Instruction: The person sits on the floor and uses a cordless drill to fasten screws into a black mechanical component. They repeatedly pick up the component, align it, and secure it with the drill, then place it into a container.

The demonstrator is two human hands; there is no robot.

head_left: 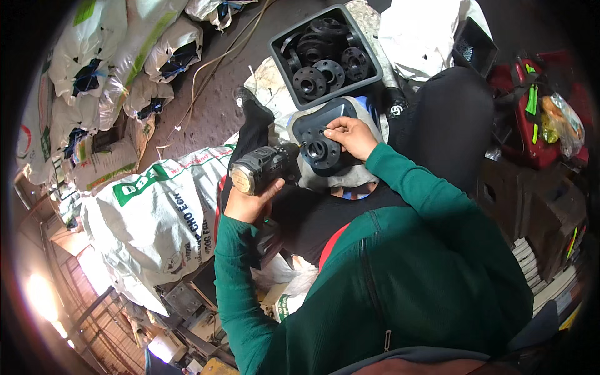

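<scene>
My left hand (251, 201) is wrapped round the handle of a grey cordless drill (261, 170). The drill's chuck end points right, at the side of a black part (321, 155) with a round, holed flange and a raised hub. My right hand (351, 137) rests on the flange's upper right edge, thumb and fingertips pinched together near one of its holes. Whatever is between those fingertips is too small to tell. A flat black surface (334, 114) shows just beyond the flange. Beneath lies a rounded, pale grey support (312, 180) between my legs.
Beyond the part stands a dark grey crate (282, 74) holding several black flanges (310, 81). White sacks (112, 69) are piled at far left, and a white printed sack (162, 212) lies left of my leg. At right sits a red container (539, 140) with plastic-bagged items. A cable (206, 78) crosses the floor.
</scene>
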